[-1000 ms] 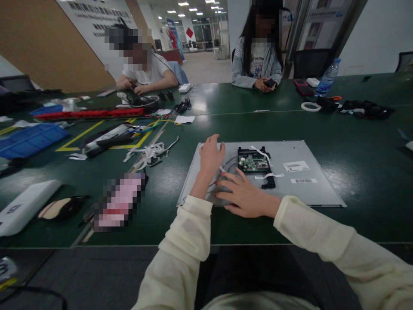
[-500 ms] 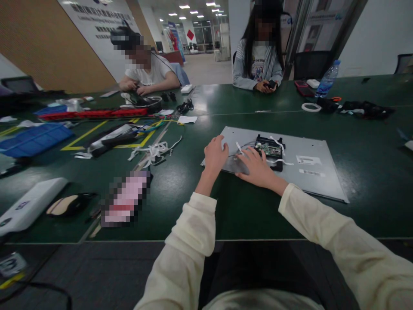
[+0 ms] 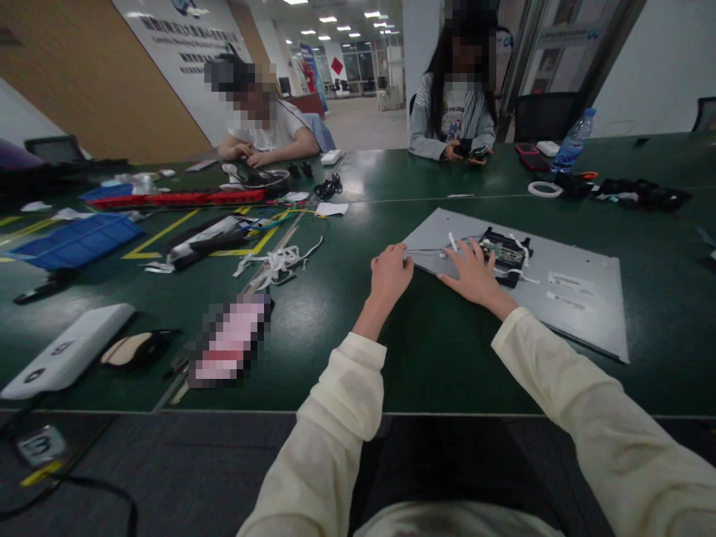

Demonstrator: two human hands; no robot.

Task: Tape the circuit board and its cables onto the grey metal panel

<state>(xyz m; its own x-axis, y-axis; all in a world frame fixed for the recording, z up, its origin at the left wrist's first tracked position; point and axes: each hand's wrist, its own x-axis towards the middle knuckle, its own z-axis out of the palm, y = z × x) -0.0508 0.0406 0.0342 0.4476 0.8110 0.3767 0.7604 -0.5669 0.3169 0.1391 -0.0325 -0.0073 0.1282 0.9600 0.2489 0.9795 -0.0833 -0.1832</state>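
Observation:
A flat grey metal panel (image 3: 564,261) lies askew on the green table. Attached to its face is a black bracket with a circuit board (image 3: 497,246), crossed by strips of white tape (image 3: 523,274). A thin cable (image 3: 430,252) runs from the board's side toward the panel's left corner. My left hand (image 3: 390,274) is closed around the end of that cable, beside the corner; its fingertips are partly hidden. With fingers spread, my right hand (image 3: 475,274) rests on the panel just left of the board.
Left of my arms lie a blurred pink item (image 3: 232,339), a computer mouse (image 3: 137,349), a white device (image 3: 70,350), tangled white strips (image 3: 280,262) and a blue tray (image 3: 75,240). Across the table are two people, a water bottle (image 3: 575,142) and a tape roll (image 3: 544,189).
The panel has turned, its left end swinging away from me and its right end nearer. My left hand has drawn clear of the panel's face, with the cable stretched toward it.

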